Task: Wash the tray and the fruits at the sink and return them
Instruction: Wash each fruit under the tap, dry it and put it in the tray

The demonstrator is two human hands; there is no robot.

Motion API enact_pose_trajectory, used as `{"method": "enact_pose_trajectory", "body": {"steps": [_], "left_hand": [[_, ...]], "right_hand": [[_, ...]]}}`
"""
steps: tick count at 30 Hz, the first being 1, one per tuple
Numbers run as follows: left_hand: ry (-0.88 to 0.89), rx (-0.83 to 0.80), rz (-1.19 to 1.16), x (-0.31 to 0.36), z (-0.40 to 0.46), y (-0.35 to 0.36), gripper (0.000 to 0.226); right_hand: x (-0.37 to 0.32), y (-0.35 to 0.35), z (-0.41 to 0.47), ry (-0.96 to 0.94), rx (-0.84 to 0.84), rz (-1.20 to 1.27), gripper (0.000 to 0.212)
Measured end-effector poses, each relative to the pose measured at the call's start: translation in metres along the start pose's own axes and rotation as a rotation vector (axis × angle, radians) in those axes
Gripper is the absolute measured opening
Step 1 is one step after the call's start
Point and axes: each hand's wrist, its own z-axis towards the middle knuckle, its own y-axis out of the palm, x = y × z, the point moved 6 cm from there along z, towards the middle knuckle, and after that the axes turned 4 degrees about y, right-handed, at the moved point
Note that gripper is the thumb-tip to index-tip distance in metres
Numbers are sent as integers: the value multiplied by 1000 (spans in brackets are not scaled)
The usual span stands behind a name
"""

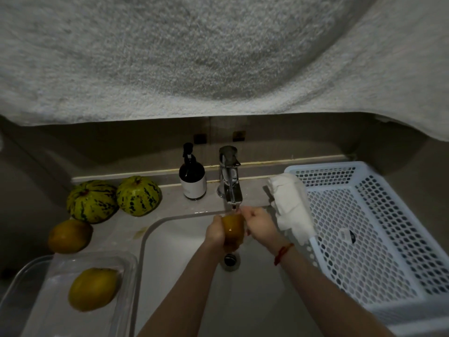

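Left hand point(215, 231) grips the mango point(232, 228) under the faucet point(229, 181) for rinsing; right hand point(260, 224) curls around it, probably rubbing.

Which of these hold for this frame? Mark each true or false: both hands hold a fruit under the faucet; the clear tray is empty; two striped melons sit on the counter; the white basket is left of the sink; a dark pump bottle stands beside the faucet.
1. Both hands hold a fruit under the faucet. True: the left hand and right hand grip a yellow-orange fruit below the faucet.
2. The clear tray is empty. False: the clear tray holds one yellow fruit.
3. Two striped melons sit on the counter. True: striped melons.
4. The white basket is left of the sink. False: the white basket is on the right.
5. A dark pump bottle stands beside the faucet. True: pump bottle.
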Motion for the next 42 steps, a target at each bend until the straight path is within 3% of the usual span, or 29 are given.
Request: {"method": "enact_pose_trajectory", "body": {"steps": [3,6,9,13,17,21,23,26,30,34,38,42], "left_hand": [[-120,-1,-214,0,2,-1,48],[-228,-39,-363,2,-1,6,58],[-220,-94,-413,3,-5,12,55],[-208,-102,-438,3,-9,4,42],[-181,-90,-395,3,-19,-8,38],[-22,-108,-151,3,-27,-19,48],[-38,-127,-130,-1,-34,-23,37],[-66,-143,-61,-4,-44,-27,38],[-68,-123,-9,-7,-53,-16,49],[-19,-63,135,-4,-50,-10,60],[49,-41,241,1,-51,-6,56],[41,-29,236,-2,-56,-3,47]], "right_hand": [[-40,-38,1,-56,114,50,55],[-90,-61,-1,-158,185,-20,59],[-114,-56,1,-167,96,-96,52],[-111,-47,4,-80,1,4,38],[-93,-36,-4,-53,-36,14,28],[-65,-34,-18,-177,224,152,31],[-31,-22,-29,-149,284,214,26],[17,9,-41,-34,194,225,21],[30,40,-48,35,46,313,14],[21,36,-49,-23,127,107,20],[12,26,-50,-74,126,-78,37],[12,17,-55,-42,122,-89,44]]}}
